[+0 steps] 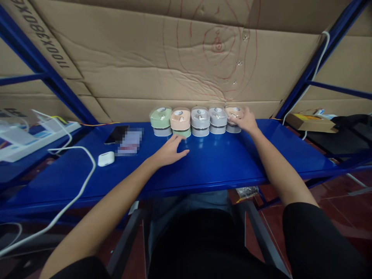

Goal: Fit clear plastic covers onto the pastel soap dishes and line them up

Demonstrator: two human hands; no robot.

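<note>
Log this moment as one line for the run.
left hand: resting on blue shelf, empty | right hand: touching peach-lidded container, row's right end | row: five lidded containers

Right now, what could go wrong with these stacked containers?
The right hand is on the end stack's peach lid. The stacks stand almost touching, so a slip could tip the grey neighbour. The left hand is close in front of the row and might bump the peach-and-green stack.
</note>
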